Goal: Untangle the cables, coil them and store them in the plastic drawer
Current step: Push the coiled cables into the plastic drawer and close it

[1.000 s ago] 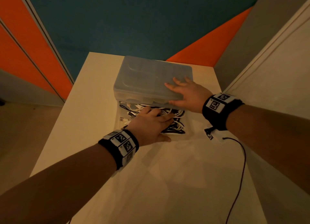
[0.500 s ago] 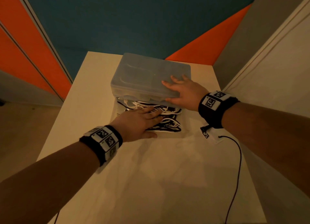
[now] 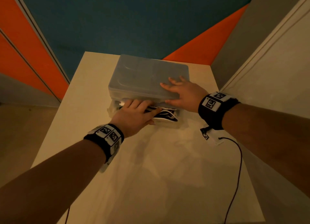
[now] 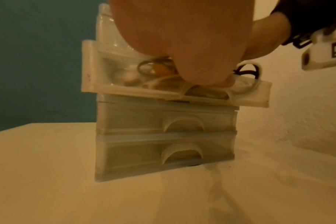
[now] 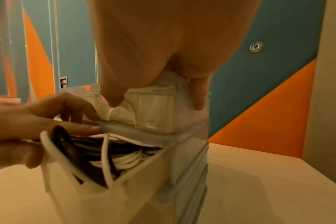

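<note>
Head view: plastic drawer unit (image 3: 147, 76) stands at the 12 o'clock end of the bench (image 3: 167, 173). One drawer (image 3: 167, 125) is pulled out toward 6 o'clock, its long axis running 9 to 3. Coiled black and white cables (image 3: 165, 114) lie inside it. Left hand (image 3: 134, 116) rests flat on the cables, fingers straight, pointing toward 1 o'clock, tips at the unit's front. Right hand (image 3: 182, 93) lies open on the unit's top at the 3 o'clock corner, bracing it. Left hand is the nearer to the drawer; judged next move is a push toward 12 o'clock to close it. Wristbands carry square black-and-white markers; no readable writing.

Left wrist view: the open drawer (image 4: 175, 91) juts out tilted above two closed drawers, each with an arched pull. The left hand (image 4: 182, 37) presses down on the cables (image 4: 155, 71). No brand visible.

Right wrist view: right hand's fingers (image 5: 113, 94) spread flat over the unit's top edge. The cables (image 5: 125, 159) sit proud of the drawer rim, one white loop near the slot above. Judgement: a loop may snag on closing. No labels legible.
</note>
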